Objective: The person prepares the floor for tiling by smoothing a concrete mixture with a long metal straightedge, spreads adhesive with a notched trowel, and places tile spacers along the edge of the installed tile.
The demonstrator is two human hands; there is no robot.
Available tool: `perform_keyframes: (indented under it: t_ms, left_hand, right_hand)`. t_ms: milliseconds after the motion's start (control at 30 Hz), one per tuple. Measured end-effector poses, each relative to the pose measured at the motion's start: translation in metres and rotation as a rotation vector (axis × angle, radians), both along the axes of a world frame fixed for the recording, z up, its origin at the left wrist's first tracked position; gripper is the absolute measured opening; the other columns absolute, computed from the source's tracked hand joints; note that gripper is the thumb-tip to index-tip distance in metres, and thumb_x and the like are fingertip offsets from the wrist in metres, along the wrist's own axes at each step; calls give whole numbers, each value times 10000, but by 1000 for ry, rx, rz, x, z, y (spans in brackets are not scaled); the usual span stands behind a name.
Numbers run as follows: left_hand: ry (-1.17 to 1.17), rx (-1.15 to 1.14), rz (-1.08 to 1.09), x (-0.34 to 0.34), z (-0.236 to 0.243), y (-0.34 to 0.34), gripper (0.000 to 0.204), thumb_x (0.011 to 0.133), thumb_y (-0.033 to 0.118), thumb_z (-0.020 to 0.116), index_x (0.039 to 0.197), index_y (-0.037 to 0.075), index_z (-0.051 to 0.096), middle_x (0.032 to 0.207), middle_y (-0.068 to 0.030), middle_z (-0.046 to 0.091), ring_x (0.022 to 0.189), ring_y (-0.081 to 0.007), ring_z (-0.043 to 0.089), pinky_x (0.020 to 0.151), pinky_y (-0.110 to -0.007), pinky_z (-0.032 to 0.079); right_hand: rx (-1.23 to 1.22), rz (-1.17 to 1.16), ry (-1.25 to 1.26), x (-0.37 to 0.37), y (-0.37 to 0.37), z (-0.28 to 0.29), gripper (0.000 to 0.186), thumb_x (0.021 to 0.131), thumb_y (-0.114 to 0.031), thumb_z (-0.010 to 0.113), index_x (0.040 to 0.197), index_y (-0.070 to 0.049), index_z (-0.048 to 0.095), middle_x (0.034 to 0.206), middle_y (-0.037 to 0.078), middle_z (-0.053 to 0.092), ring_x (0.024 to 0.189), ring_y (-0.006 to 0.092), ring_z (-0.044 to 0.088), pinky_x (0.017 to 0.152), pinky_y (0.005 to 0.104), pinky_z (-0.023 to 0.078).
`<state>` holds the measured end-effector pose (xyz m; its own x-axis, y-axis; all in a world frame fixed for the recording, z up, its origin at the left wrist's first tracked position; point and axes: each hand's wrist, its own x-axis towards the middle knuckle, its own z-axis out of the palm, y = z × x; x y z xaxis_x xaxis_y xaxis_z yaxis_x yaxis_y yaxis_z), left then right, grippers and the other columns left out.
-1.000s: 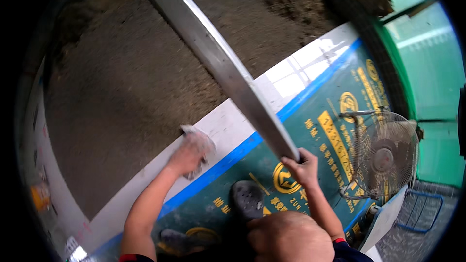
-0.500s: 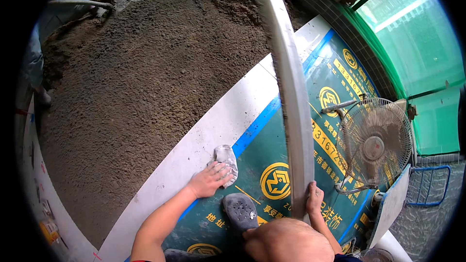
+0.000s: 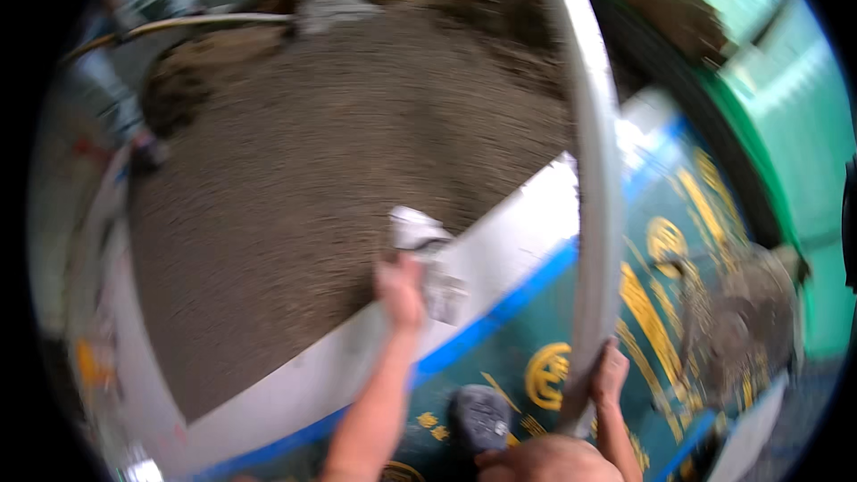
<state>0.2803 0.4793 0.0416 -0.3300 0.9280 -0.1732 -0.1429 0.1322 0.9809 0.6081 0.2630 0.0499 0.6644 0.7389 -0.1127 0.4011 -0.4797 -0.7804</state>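
Observation:
My left hand (image 3: 402, 290) is closed on a whitish rag (image 3: 441, 281), smeared by motion. The rag hangs over the line where a grey-brown bed of damp sand or mortar (image 3: 348, 152) meets the pale border strip (image 3: 522, 232). Its lower end droops above the strip. Near its lower end, a long silvery straightedge bar (image 3: 596, 205) is gripped by my right hand (image 3: 610, 373). The bar rises steeply past the strip toward the far side, and its far end runs out of view.
Green floor sheeting (image 3: 500, 339) with yellow print and blue tape (image 3: 527, 281) borders the strip. A blurred fan (image 3: 736, 321) stands at right. Another person's leg (image 3: 112, 89) and a long-handled tool (image 3: 210, 20) show far left. A grey clog (image 3: 482, 415) rests on the sheeting.
My left hand has picked the rag up from the strip's edge and carried it forward toward the sand bed. My right hand still holds the bar. The whole view has shifted and blurred.

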Motion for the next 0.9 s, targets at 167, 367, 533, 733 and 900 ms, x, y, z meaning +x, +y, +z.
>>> perform_keyframes:
  t_ms: [167, 367, 533, 733, 900]
  left_hand:
    - [-309, -130, -64, 75, 8, -95, 508, 1072, 398, 502, 1349, -24, 559, 1256, -111, 622, 1186, -202, 548, 1054, -344, 408]
    - [29, -145, 46, 76, 23, -112, 415, 1087, 382, 456, 1225, -7, 503, 1009, -251, 634, 919, -425, 636, 776, -481, 490]
    - [267, -168, 300, 28, 27, -86, 413, 1077, 413, 443, 1104, 13, 540, 913, -258, 657, 877, -500, 619, 707, -541, 471]
    - [238, -57, 472, -118, 39, 15, 629, 1083, 511, 375, 987, -74, 584, 942, -253, 657, 918, -395, 646, 814, -497, 495]
    - [215, -203, 569, -208, 28, 42, 729, 1064, 577, 375, 1086, -108, 625, 1052, -267, 700, 921, -410, 674, 848, -487, 516]
  right_hand:
    - [78, 181, 307, -69, 119, 8, 585, 1101, -433, 451, 649, -61, 452, 639, -68, 414, 610, 50, 325, 534, 289, 231]
    - [28, 367, 254, -159, 169, 27, 649, 1079, -460, 485, 661, 30, 558, 570, -9, 472, 556, 86, 375, 486, 330, 279]
    - [-66, 606, 67, -198, 158, 33, 607, 1074, -420, 483, 788, 94, 634, 595, 206, 562, 556, 229, 483, 548, 444, 415]
    - [-149, 889, -135, -173, 91, 41, 519, 1002, -420, 547, 852, 63, 665, 737, 333, 597, 725, 525, 621, 644, 499, 501]
    - [-264, 1024, -271, -133, 58, 65, 449, 957, -410, 648, 1010, 33, 695, 774, 205, 639, 719, 347, 613, 683, 443, 505]
